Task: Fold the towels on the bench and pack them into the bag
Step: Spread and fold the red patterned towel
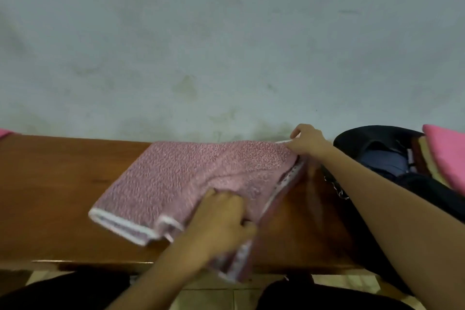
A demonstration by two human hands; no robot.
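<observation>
against a pale wall, the bench point(63, 184) carries the pink towel point(176, 178) lengthwise, left hand point(221, 219) pinching its near edge, right hand point(305, 139) pinching its far corner beside the bag point(372, 143).

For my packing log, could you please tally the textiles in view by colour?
Speckled pink towel, on the bench, both hands gripping it: 1
Plain pink cloth, at the bag: 1
Pink cloth, far left edge: 1
Total: 3
</observation>
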